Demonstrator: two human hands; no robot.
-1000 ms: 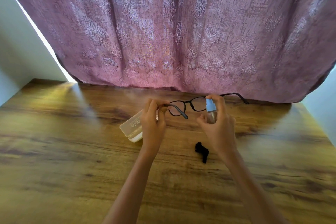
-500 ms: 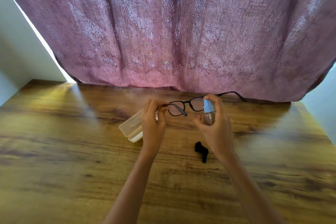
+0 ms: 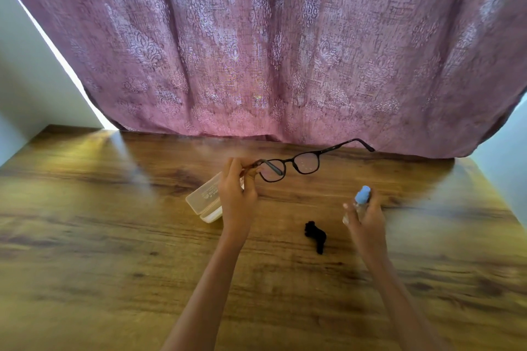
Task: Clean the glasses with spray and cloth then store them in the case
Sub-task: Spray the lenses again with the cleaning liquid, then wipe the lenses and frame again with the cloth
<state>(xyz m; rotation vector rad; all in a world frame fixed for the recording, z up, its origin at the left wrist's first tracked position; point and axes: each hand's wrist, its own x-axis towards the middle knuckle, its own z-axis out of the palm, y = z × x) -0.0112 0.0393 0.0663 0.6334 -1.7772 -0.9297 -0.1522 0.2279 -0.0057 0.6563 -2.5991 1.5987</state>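
Dark-framed glasses (image 3: 296,164) hang in the air above the wooden table, arms unfolded. My left hand (image 3: 236,194) pinches them at their left hinge. Small droplets show on the right lens. My right hand (image 3: 366,222) holds a small clear spray bottle with a blue cap (image 3: 361,198), off to the right of the glasses and lower, near the tabletop. A crumpled black cloth (image 3: 316,235) lies on the table between my two forearms. The pale translucent glasses case (image 3: 204,199) rests on the table just left of my left hand, partly hidden by it.
The wooden table (image 3: 114,251) stretches wide to left and right. A mauve patterned curtain (image 3: 271,51) hangs down to its back edge. Pale walls stand at the far left and far right corners.
My right hand has pulled the spray bottle away from the lenses, down and to the right. The glasses have tilted slightly in my left hand, their right arm now higher.
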